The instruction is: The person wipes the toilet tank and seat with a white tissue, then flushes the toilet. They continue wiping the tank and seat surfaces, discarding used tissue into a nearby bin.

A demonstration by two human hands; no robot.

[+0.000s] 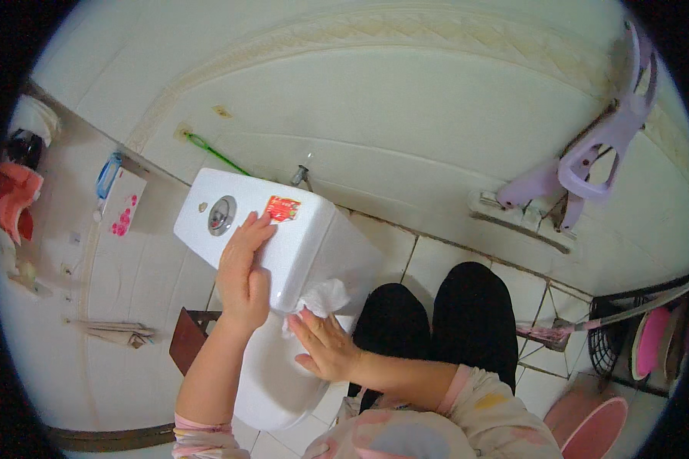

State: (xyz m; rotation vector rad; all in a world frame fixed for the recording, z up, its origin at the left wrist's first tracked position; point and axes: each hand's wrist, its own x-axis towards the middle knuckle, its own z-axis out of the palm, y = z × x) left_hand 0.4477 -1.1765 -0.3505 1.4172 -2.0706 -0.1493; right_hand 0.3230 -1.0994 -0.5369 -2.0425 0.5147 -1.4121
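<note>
The white ceramic cistern (298, 258) of a toilet stands in front of me. Its lid carries a round chrome flush button (222, 216) and a red sticker (283, 208) with writing. My left hand (244, 272) rests on the lid, empty, its fingertips at the edge of the sticker. Lower down, my right hand (324, 344) holds a crumpled white cloth or tissue (327, 295) against the cistern's front, near the toilet's closed white cover (275, 367). Part of the cloth is hidden under the fingers.
A green-handled stick (215, 151) leans behind the cistern. Left of it, a tissue box (123, 201) is on the wall, and a brown bin (189, 338) stands beside the toilet. At right are a folded lilac seat (591, 172), a pink bucket (594, 424) and a black rack (606, 338).
</note>
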